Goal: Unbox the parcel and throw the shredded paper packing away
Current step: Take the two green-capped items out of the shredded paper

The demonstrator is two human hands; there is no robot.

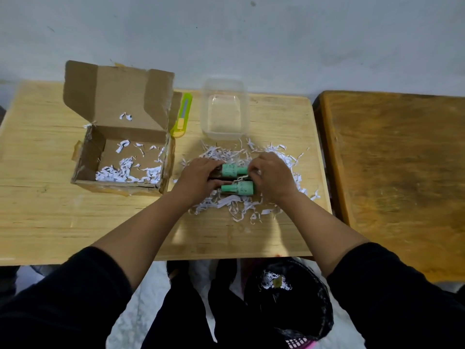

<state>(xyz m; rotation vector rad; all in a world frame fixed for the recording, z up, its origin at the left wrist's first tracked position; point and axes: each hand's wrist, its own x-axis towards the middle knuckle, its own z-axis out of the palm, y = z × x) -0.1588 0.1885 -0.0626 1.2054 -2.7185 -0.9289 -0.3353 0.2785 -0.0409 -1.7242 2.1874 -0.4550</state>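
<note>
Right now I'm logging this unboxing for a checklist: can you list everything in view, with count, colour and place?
box: one, brown cardboard, open, on the table's left, some shreds inside
cutter: one, lime green, right of the box
tub: one, clear plastic, empty, at the table's back
bottles: two, green caps, lying on the shreds between the hands
shreds: one loose pile, white, centre-right of the table
table: one, light wood
second table: one, darker wood, at right
bin: one, black liner, on the floor below, a few shreds inside
hands: two, left and right, both on the bottles; black sleeves
</note>
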